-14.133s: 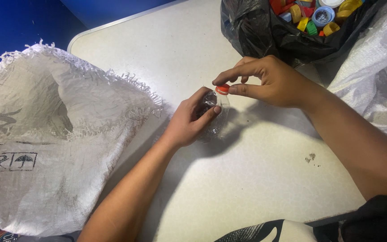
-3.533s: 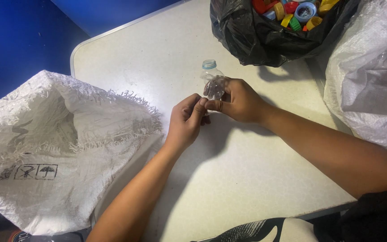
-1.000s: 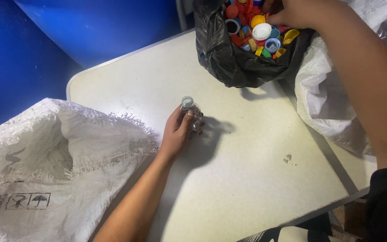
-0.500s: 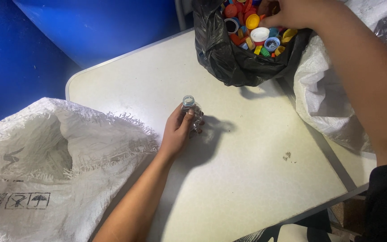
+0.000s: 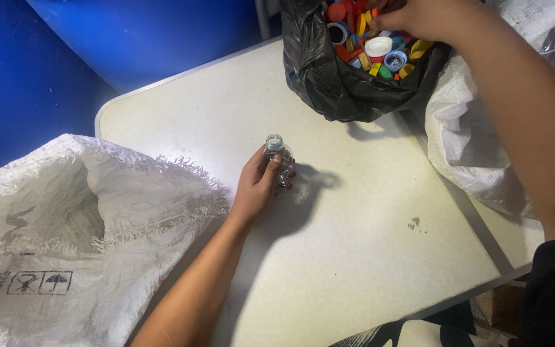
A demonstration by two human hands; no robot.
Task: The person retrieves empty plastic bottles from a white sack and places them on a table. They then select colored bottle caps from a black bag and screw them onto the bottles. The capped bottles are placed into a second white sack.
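My left hand (image 5: pixel 259 184) grips a small crushed clear plastic bottle (image 5: pixel 276 152) that stands upright on the pale table (image 5: pixel 367 244), its open neck without a cap. My right hand (image 5: pixel 412 14) reaches into a black plastic bag (image 5: pixel 329 83) at the far side of the table, fingers down among several coloured bottle caps (image 5: pixel 374 48). Whether it holds a cap is hidden by the fingers.
A large white woven sack (image 5: pixel 65 231) lies open at the left, partly over the table. Another white sack (image 5: pixel 476 148) sits at the right behind the black bag. A blue wall (image 5: pixel 97 51) stands behind. A small dark mark (image 5: pixel 414 223) is on the table.
My right hand has left the bottle and gone up into the bag of caps, staying there over the last second. The left hand keeps the capless bottle upright.
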